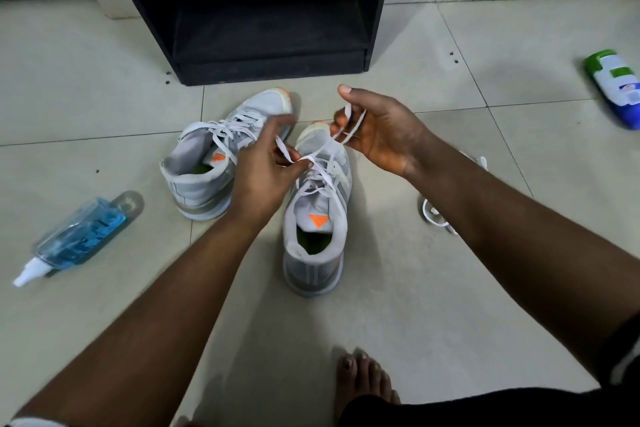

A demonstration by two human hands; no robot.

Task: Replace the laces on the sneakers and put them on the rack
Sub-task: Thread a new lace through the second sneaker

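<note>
Two grey-white sneakers with orange tongue marks stand on the tiled floor. The left sneaker [204, 163] is laced and leans left. Nearer to me stands the right sneaker [317, 215], toe pointing away. A white lace [323, 149] runs from its eyelets up to both hands. My left hand [265, 166] pinches one lace end above the shoe's tongue. My right hand [375, 130] holds the other end looped around its fingers, above the toe. The black rack [263, 10] stands just behind the shoes.
A clear bottle of blue liquid [78, 236] lies on the floor at the left. At the far right lies a white, green and blue bottle [616, 88]. Another white lace [436, 215] lies partly under my right forearm. My bare foot [363, 378] is at the bottom.
</note>
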